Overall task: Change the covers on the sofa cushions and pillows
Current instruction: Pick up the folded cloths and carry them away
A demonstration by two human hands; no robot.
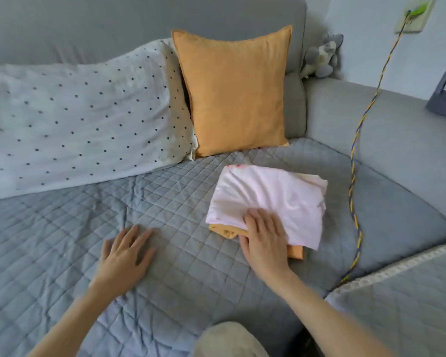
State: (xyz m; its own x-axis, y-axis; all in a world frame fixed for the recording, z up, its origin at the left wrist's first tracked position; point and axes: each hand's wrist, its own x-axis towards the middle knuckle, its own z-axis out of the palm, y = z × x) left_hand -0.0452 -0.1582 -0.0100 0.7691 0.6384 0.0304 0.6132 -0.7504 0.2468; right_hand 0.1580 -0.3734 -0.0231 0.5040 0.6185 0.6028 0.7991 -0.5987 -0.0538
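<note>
Quilted sofa seat, left hand flat beside, right hand gripping folded covers

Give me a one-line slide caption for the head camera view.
Right hand on folded pink cover stacked over a folded orange cover, left hand flat on the quilted sofa seat.

Grey sofa, quilted throw, pale wall
</note>
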